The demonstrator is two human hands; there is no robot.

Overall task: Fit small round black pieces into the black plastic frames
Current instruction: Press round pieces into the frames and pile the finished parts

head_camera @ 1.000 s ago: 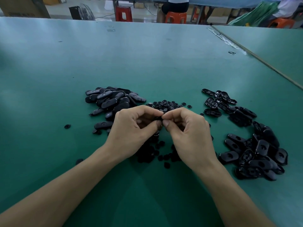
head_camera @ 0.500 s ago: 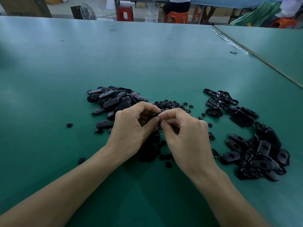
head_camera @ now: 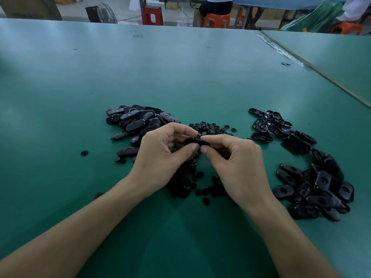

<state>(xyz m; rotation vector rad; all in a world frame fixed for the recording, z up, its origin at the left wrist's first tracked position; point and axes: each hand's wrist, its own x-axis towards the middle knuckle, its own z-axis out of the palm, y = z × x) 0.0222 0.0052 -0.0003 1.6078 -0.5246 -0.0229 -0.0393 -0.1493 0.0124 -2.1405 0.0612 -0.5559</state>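
Head view: the left hand and the right hand meet above the green table, each pinching one end of a single black oblong plastic frame between thumb and forefinger. It is held just above the loose heap of small round black pieces. The step in hand looks like seating a round piece into this frame, though the piece itself is hidden by the fingertips. Next probably comes a firm thumb press to snap it home, then the frame goes to the pile of smooth black frames on the left. The heap of open-backed black frames lies to the right. Against half a second ago, both hands have barely shifted and keep their pinch; slightly more of the frame shows.
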